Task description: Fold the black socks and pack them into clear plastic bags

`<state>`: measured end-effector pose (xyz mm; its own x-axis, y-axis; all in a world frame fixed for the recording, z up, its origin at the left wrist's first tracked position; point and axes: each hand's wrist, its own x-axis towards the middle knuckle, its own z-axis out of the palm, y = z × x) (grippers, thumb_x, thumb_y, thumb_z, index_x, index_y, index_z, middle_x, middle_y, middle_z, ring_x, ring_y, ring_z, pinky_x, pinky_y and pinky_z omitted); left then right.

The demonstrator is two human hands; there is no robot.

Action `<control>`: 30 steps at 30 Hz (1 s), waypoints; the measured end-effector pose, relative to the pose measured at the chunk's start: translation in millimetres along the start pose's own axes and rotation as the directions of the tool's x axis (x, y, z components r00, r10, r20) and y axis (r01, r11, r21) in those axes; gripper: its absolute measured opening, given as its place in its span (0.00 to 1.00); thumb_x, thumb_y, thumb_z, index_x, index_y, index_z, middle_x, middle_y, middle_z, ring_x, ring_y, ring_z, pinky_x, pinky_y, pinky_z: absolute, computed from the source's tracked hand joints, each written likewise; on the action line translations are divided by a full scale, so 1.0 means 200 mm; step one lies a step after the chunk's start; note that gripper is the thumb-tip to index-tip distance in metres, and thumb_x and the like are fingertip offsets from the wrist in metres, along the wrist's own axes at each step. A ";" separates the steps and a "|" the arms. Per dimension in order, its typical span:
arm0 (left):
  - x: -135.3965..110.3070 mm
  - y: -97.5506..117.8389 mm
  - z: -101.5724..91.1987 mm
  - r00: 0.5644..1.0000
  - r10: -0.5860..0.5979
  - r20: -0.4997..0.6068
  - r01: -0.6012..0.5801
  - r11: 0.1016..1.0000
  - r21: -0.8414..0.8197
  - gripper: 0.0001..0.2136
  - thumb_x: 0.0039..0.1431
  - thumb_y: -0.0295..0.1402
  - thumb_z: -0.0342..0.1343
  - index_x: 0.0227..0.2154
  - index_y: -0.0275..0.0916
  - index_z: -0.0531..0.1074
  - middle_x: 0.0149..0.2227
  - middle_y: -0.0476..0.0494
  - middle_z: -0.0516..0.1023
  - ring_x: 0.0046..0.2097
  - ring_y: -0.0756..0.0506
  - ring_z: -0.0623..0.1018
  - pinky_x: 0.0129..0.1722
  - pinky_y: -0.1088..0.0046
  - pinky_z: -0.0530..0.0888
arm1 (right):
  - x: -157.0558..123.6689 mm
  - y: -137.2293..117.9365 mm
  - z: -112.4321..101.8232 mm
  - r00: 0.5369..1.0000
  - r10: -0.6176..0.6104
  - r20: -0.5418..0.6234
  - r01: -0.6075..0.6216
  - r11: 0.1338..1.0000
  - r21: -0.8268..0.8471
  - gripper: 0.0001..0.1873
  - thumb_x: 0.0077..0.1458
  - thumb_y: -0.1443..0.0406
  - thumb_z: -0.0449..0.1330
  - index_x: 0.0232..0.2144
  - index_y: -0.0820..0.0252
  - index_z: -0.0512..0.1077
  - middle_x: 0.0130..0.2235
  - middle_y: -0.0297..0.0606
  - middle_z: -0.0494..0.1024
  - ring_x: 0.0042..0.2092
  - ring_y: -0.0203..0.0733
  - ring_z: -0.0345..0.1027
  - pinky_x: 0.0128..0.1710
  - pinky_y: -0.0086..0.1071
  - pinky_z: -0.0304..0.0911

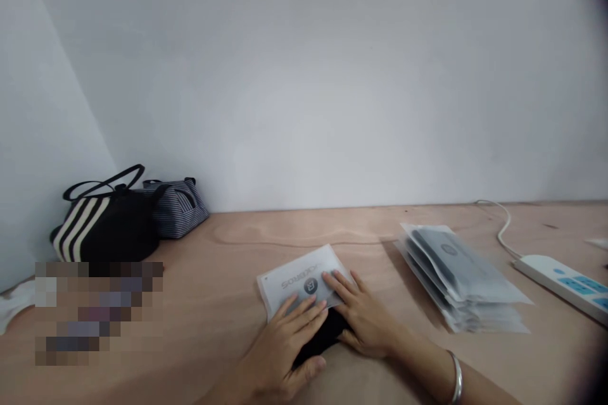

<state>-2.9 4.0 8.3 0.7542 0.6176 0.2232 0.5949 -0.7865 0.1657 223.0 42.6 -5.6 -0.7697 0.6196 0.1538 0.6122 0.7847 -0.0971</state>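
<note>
A frosted white plastic pouch (299, 281) with a round dark logo lies on the wooden table (223, 278) in front of me. A black cloth item (323, 335) sticks out of its near end. My left hand (285, 348) lies flat with fingers stretched over the pouch and the black item. My right hand (363, 316), a silver bangle on its wrist, also rests flat, its fingertips on the pouch.
A stack of several similar pouches (458, 278) lies to the right. Farther right are a white power strip (563, 281) and its cable. Two bags, a black striped bag (102, 221) and a pinstriped bag (178, 205), stand at the back left against the wall.
</note>
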 end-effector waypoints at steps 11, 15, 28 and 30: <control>-0.04 -0.11 0.05 0.997 -0.049 -0.062 0.056 0.991 0.125 0.22 0.63 0.37 0.42 0.58 0.46 0.47 0.60 0.48 0.54 0.59 0.43 0.57 0.54 0.55 0.61 | -0.13 0.05 -0.01 0.999 0.026 0.029 -0.025 0.999 -0.020 0.35 0.56 0.54 0.48 0.60 0.60 0.41 0.62 0.45 0.42 0.61 0.51 0.36 0.57 0.48 0.42; -0.02 -0.16 0.10 0.985 -0.031 -0.172 0.057 0.988 0.146 0.18 0.63 0.34 0.42 0.56 0.46 0.55 0.56 0.49 0.62 0.55 0.45 0.64 0.52 0.61 0.65 | -0.11 0.04 0.01 0.994 0.103 0.044 -0.099 0.993 -0.068 0.31 0.55 0.62 0.51 0.59 0.62 0.48 0.62 0.44 0.45 0.60 0.52 0.43 0.56 0.45 0.46; -0.02 -0.17 0.10 0.959 0.071 -0.273 -0.040 0.992 0.117 0.16 0.60 0.31 0.46 0.51 0.40 0.63 0.51 0.44 0.69 0.52 0.45 0.68 0.51 0.64 0.68 | -0.10 0.05 0.06 0.988 0.047 -0.150 -0.076 0.979 -0.190 0.23 0.58 0.63 0.50 0.55 0.58 0.57 0.59 0.42 0.55 0.54 0.50 0.57 0.54 0.49 0.48; -0.01 -0.17 0.12 0.942 0.062 -0.331 -0.028 0.994 0.106 0.15 0.60 0.28 0.46 0.50 0.39 0.64 0.50 0.44 0.71 0.51 0.46 0.70 0.51 0.64 0.68 | -0.06 0.05 0.09 0.971 0.037 -0.236 -0.086 0.976 -0.202 0.17 0.58 0.64 0.50 0.50 0.58 0.63 0.56 0.42 0.62 0.49 0.46 0.63 0.52 0.47 0.51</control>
<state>-18.4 30.2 -20.3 0.6553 0.5301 0.5382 0.5995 -0.7984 0.0565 236.3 43.4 -25.4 -0.6823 0.6259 0.3778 0.6999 0.7085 0.0904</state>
